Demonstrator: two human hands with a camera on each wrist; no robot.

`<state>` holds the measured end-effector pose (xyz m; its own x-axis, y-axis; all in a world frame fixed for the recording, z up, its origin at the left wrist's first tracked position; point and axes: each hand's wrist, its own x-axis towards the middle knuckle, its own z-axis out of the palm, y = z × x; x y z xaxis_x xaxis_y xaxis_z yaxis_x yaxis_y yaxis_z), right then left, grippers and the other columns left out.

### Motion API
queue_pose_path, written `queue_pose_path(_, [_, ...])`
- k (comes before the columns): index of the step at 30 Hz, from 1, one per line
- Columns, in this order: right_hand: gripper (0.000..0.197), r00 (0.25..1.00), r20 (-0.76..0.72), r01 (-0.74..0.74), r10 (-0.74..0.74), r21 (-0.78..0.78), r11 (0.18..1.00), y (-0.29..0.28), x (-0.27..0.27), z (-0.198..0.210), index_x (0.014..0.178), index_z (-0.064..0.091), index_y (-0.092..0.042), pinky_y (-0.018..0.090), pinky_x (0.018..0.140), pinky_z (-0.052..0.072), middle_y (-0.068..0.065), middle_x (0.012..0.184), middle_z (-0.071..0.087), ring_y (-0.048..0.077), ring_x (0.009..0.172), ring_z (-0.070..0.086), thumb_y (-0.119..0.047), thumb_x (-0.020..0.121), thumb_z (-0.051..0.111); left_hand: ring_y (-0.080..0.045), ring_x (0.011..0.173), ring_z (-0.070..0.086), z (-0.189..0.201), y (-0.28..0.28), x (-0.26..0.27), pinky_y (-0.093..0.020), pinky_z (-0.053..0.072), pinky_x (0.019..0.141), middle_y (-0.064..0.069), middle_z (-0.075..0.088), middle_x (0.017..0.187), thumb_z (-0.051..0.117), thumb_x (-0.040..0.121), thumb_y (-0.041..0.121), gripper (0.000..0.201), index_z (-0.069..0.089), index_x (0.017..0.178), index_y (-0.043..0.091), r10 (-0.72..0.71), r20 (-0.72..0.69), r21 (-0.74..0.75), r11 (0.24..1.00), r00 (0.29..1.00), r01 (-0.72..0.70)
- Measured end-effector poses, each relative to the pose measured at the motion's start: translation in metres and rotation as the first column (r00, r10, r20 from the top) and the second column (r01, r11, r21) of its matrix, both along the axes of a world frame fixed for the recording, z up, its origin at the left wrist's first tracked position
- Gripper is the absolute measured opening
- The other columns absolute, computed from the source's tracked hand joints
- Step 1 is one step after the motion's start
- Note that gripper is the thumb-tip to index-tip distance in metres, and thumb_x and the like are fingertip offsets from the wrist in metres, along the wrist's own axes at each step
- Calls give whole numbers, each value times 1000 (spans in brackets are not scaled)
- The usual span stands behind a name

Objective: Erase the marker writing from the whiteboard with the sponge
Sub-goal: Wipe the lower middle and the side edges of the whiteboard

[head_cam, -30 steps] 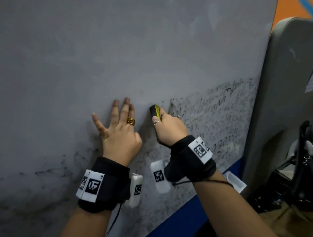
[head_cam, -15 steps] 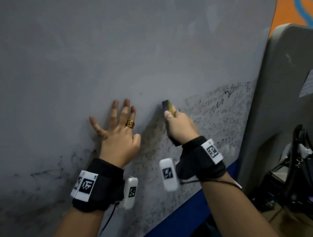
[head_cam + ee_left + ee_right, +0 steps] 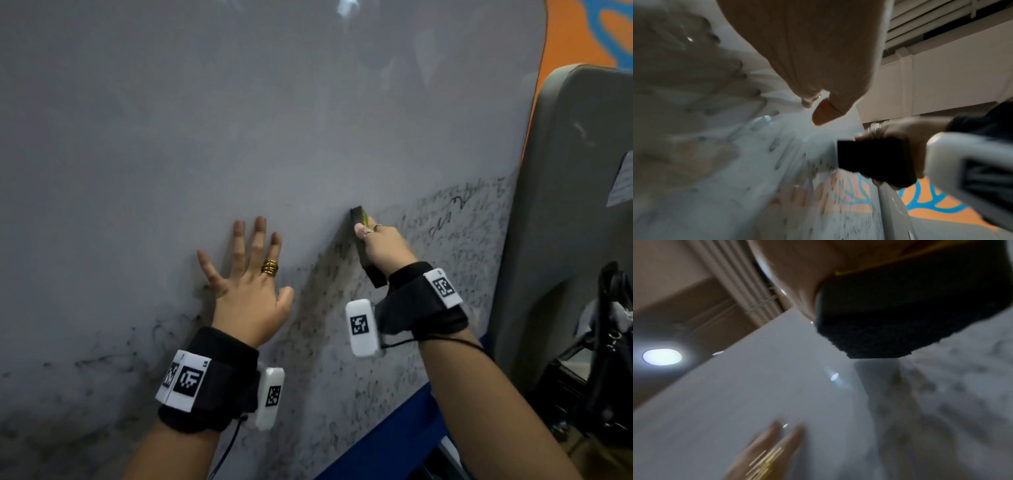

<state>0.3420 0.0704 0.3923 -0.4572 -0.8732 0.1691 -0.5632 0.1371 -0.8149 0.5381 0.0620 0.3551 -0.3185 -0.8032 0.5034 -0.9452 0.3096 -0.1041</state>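
The whiteboard (image 3: 239, 120) fills the head view, wiped grey above and to the left. Dense marker writing (image 3: 455, 236) covers its lower right part. My right hand (image 3: 376, 245) grips a black sponge with a yellow back (image 3: 363, 246) and presses its dark face on the board at the writing's left edge. The sponge (image 3: 873, 160) shows black in the left wrist view, and the sponge (image 3: 910, 313) is close up in the right wrist view. My left hand (image 3: 248, 274) lies flat on the board, fingers spread, left of the sponge.
A blue frame strip (image 3: 387, 442) runs along the board's lower edge. A grey panel (image 3: 575, 212) stands right of the board, with dark bags (image 3: 599, 359) at its foot. Smudged marker residue (image 3: 113, 356) lingers at the lower left.
My right hand has slid the sponge to the right across the board, away from my left hand. The left hand has stayed flat in place.
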Motion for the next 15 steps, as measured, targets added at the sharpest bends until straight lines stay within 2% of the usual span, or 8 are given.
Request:
queue_pose_path(2, [49, 991, -123, -49, 49, 7, 999, 12, 22, -6, 130, 52, -18, 36, 96, 37, 17, 128, 56, 35, 122, 47, -49, 94, 40, -20, 131, -44, 0, 3, -1, -63, -32, 89, 5, -42, 147, 16, 74, 46, 82, -10, 150, 29, -15, -3, -6, 1000, 1000, 15])
queue_pose_path(5, [53, 949, -302, -90, 86, -1, 996, 26, 54, -11, 144, 32, -27, 38, 92, 38, 14, 124, 57, 30, 125, 42, -49, 96, 33, -23, 135, -39, -4, 5, 2, -63, -30, 90, 2, -37, 151, 25, 73, 46, 86, -8, 151, 28, -13, 37, -60, 998, 999, 15])
queue_pose_path(6, [53, 944, -320, -90, 84, -4, 996, 26, 57, -10, 145, 30, -27, 38, 92, 38, 14, 124, 57, 30, 125, 42, -49, 96, 33, -24, 136, -38, -4, 5, 3, -63, -31, 90, 1, -36, 151, 26, 72, 46, 87, -8, 151, 29, -7, 47, -64, 998, 999, 11])
queue_pose_path(9, [51, 966, -260, -20, 12, -26, 999, 19, 43, -3, 139, 41, -22, 38, 93, 38, 16, 126, 57, 33, 122, 46, -49, 96, 35, -23, 135, -39, -3, 4, 4, -63, -32, 88, 3, -39, 149, 27, 70, 47, 90, -12, 150, 29, -4, 55, -56, 998, 998, 7])
queue_pose_path(12, [47, 990, -120, 72, -78, -54, 996, 8, 16, 6, 133, 48, -18, 37, 97, 36, 16, 129, 55, 35, 122, 46, -46, 96, 38, -23, 133, -42, -2, 2, 5, -64, -31, 87, 3, -43, 147, 28, 70, 47, 92, -16, 148, 29, -4, 62, -38, 999, 998, 6])
queue_pose_path(15, [46, 999, -36, 31, -34, -81, 996, 6, 22, 7, 124, 57, -16, 36, 96, 39, 16, 122, 60, 34, 118, 50, -47, 92, 47, -24, 132, -44, -3, -1, 4, -66, -30, 87, 2, -45, 145, 31, 72, 49, 93, -19, 148, 28, 8, 66, -38, 999, 998, -5])
